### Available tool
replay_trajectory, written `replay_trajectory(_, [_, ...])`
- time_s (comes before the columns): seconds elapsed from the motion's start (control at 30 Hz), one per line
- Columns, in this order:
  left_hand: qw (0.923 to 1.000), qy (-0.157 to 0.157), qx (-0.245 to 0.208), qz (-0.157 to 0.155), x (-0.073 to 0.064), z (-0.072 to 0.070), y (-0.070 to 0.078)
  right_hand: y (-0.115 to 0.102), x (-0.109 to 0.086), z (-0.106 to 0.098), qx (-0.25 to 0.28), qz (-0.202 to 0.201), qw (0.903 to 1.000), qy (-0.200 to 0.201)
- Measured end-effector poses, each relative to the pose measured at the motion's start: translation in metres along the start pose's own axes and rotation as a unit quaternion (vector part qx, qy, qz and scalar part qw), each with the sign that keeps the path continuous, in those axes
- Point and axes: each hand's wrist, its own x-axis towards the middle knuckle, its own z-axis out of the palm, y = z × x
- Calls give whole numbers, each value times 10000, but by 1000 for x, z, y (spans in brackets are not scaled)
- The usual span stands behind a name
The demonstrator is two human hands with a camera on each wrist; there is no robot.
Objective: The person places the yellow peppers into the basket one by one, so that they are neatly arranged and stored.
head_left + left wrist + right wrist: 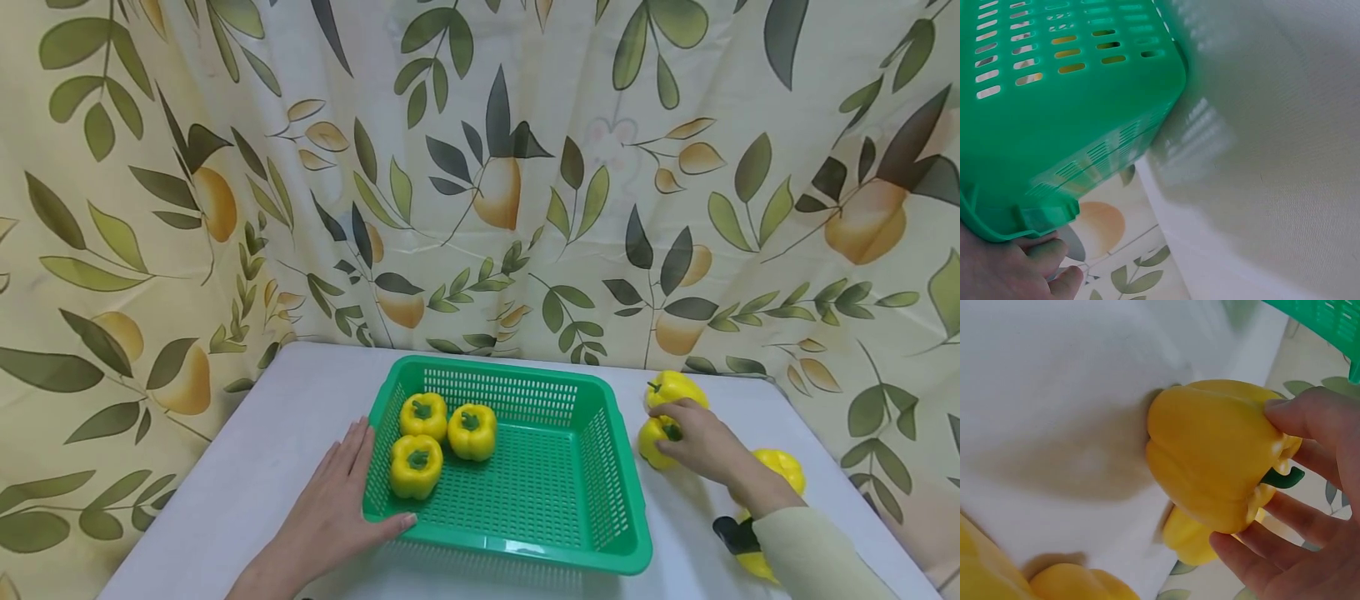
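Observation:
A green slatted plastic basket point(525, 546) stands on the white table. Inside its left part sit three yellow bell peppers, among them one upright bell pepper point(416, 468) near the front. My left hand point(326, 508) rests along the basket's left rim, fingers straight and thumb over the near corner. To the right of the basket, my right hand point(705, 446) holds a yellow bell pepper point(1210, 447) around its stem end, thumb on one side and fingers on the other. Its green stem point(1284, 477) points toward the palm.
Behind the held pepper lies another yellow bell pepper point(675, 387). More peppers lie by the right forearm, one bell pepper point(783, 467) partly hidden by it. A dark object point(735, 533) shows beside the right sleeve. A leaf-patterned curtain point(480, 208) hangs behind the table.

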Motion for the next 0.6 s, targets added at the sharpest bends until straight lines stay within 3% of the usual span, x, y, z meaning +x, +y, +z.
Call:
replay_trajectory(0.2, [10000, 47, -16, 50, -2, 2, -2, 0, -3, -2, -119, -30, 9999, 93])
replay_trajectory(0.6, [9999, 69, 23, 75, 0, 1, -2, -8, -9, -18, -420, -471, 9967, 516])
